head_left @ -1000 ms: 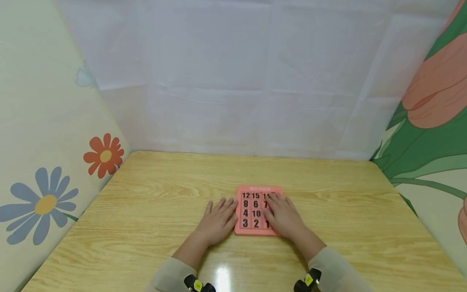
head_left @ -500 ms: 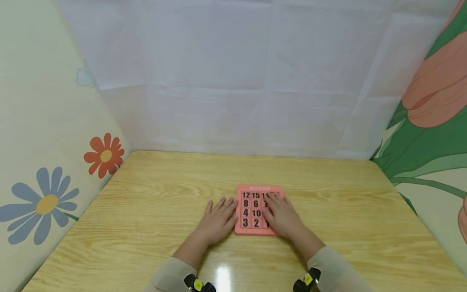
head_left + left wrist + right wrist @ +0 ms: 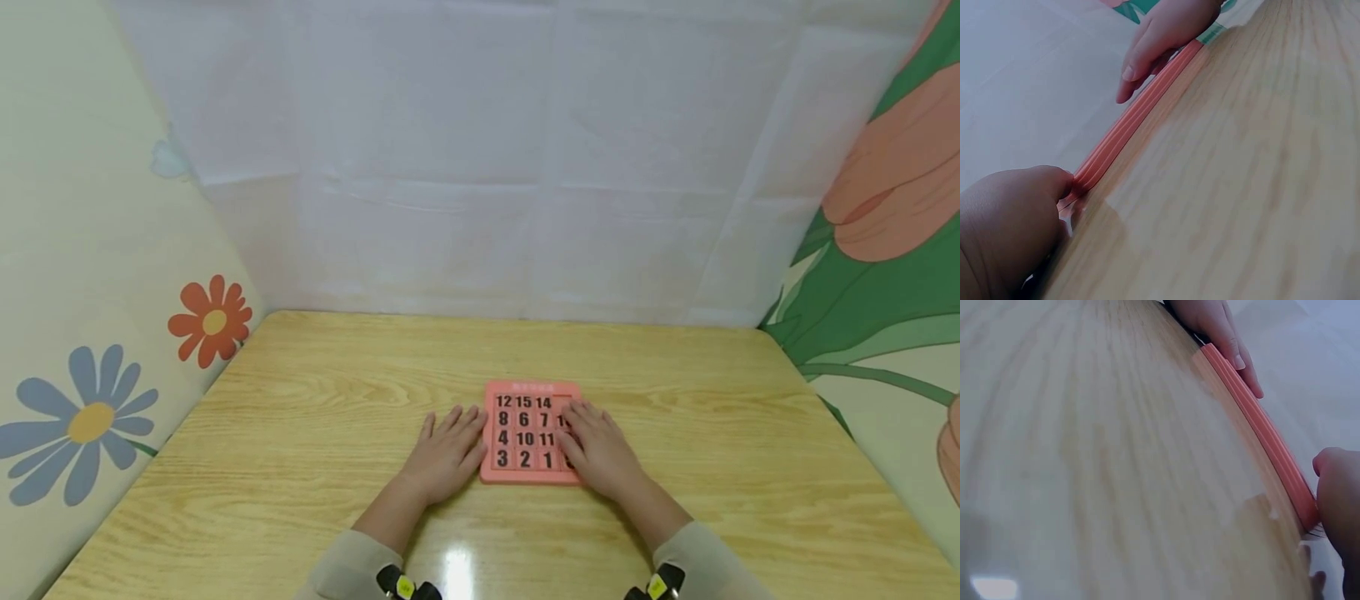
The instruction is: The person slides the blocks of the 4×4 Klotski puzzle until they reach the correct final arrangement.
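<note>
A pink number sliding puzzle [image 3: 531, 477] lies flat on the wooden table. Its top row reads 12, 15, 14, with a bare slot at the top right corner. My left hand [image 3: 444, 457] lies along the puzzle's left edge, fingers extended, the thumb touching the frame. Over the right-hand column spreads my right hand [image 3: 600, 450], its fingertips on the tiles and several numbers there partly covered. From the side, the left wrist view shows the puzzle's edge [image 3: 1132, 122] between both hands. In the right wrist view, the right hand [image 3: 1342, 500] is at the near end of that edge.
The wood-grain table [image 3: 360, 367] extends around the puzzle on all sides. A white sheet [image 3: 480, 167] hangs behind it. Walls with painted flowers [image 3: 92, 423] flank the table left and right.
My right hand has shifted right across the puzzle, uncovering the third column and the bare slot at the top right. The left hand has stayed in place.
</note>
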